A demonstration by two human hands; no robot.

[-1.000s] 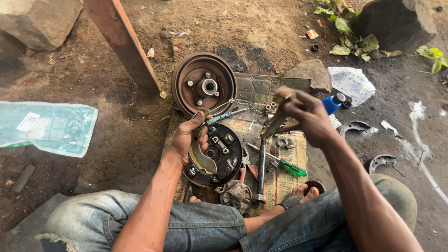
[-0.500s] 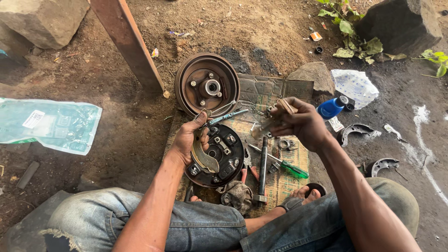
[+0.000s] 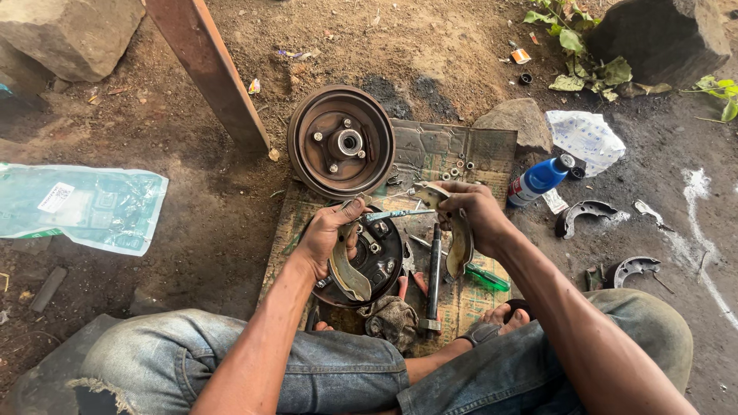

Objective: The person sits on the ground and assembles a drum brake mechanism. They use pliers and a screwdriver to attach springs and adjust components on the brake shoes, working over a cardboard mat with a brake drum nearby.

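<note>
- Head view: seated on bare dirt, knees in worn jeans spread, a flattened sheet of cardboard (image 3: pixel 461 150) laid out between them
- Left hand (image 3: pixel 329 234) clenched around the top of a curved brake shoe (image 3: pixel 347 270), thumb hooked over its upper end, shoe pressed against the left side of a dark round backing plate (image 3: pixel 382 261) lying flat on the cardboard
- Right hand (image 3: pixel 475 214) grasping a second brake shoe (image 3: pixel 458 237) near its upper end, fingers wrapped tight, the shoe hanging down just right of the plate and apart from it
- Between both hands, a thin spring or rod (image 3: pixel 396 215) stretched roughly level from the first shoe towards the second; exact attachment at either end too small to tell
- Rusty brake drum (image 3: pixel 341 142) open side up, resting just beyond the plate at the cardboard's far edge
- Long dark socket tool (image 3: pixel 433 273) lying lengthwise just right of the plate, a green-handled screwdriver (image 3: pixel 487 277) beside it under the right wrist
- Blue bottle (image 3: pixel 538 178) on its side to the right, near a grey stone (image 3: pixel 519 119) and a crumpled white bag (image 3: pixel 588 137)
- Two more worn shoes (image 3: pixel 584 214) on the dirt farther right
- Clear plastic packet (image 3: pixel 77 206) well apart on the left, near a rusty slanted beam (image 3: pixel 207 65)
</note>
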